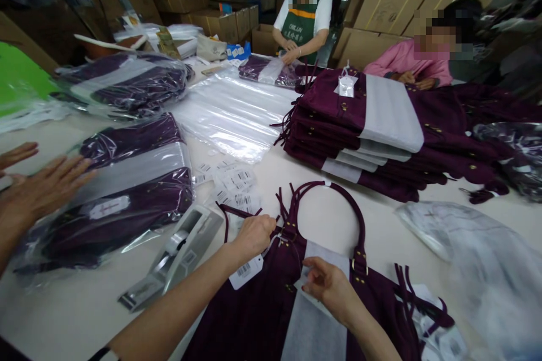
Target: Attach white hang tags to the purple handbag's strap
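A dark purple handbag (262, 304) lies in front of me, its looped handle (362, 220) pointing away and a white foam wrap (315, 330) around its middle. My left hand (254, 235) is closed beside the handle's left base, by the thin purple tassel strips; what its fingers pinch is hidden. Below it, a white barcode tag (247, 272) hangs on a thin cord. Over the foam wrap, my right hand (329, 289) is closed, thumb and fingers curled on a pale card (312, 296). A tape dispenser (178, 259) stands left of my left forearm.
Another person's hands (46, 186) reach toward a plastic-bagged purple handbag (127, 180) at left. Barcode stickers (237, 177) and clear plastic bags (237, 107) lie beyond the dispenser. Stacked purple handbags (339, 118) occupy the right. Two co-workers sit or stand across the table.
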